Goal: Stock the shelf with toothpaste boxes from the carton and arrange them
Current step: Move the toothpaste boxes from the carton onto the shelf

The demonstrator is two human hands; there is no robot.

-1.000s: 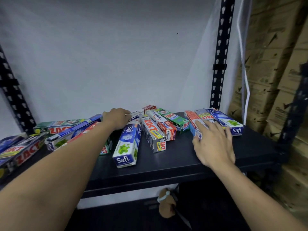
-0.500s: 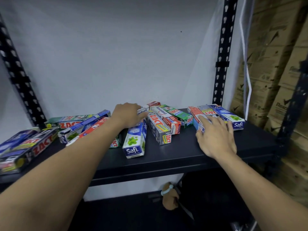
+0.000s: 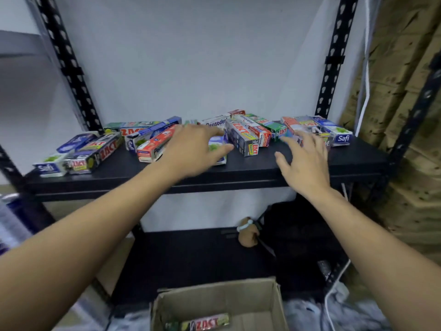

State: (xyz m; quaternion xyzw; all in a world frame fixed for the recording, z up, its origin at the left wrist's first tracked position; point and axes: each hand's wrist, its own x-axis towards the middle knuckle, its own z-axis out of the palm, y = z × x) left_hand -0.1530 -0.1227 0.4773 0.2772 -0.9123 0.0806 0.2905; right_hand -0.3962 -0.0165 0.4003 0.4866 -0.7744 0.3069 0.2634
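Observation:
Several toothpaste boxes lie scattered along the black shelf point(image 3: 250, 174): a Safi and Zact group point(image 3: 78, 155) at the left, a grey Zact box point(image 3: 241, 138) in the middle, a Safi box point(image 3: 337, 136) at the right. My left hand point(image 3: 193, 152) hovers with spread fingers over a white Safi box point(image 3: 218, 149), holding nothing. Over the shelf's front my right hand point(image 3: 304, 161) is spread too, just short of the right group. Below, the brown carton point(image 3: 214, 304) stands open with a Zact box point(image 3: 206, 322) inside.
Black perforated uprights point(image 3: 69, 65) frame the shelf against a white wall. Stacked cardboard cartons point(image 3: 410, 130) fill the right side. A lower black shelf holds a small brown object point(image 3: 248, 231) and a dark bag. White cables hang at the right.
Both hands have lifted off the boxes and drawn back toward the shelf's front with fingers spread. The view has tilted down, bringing the carton into sight.

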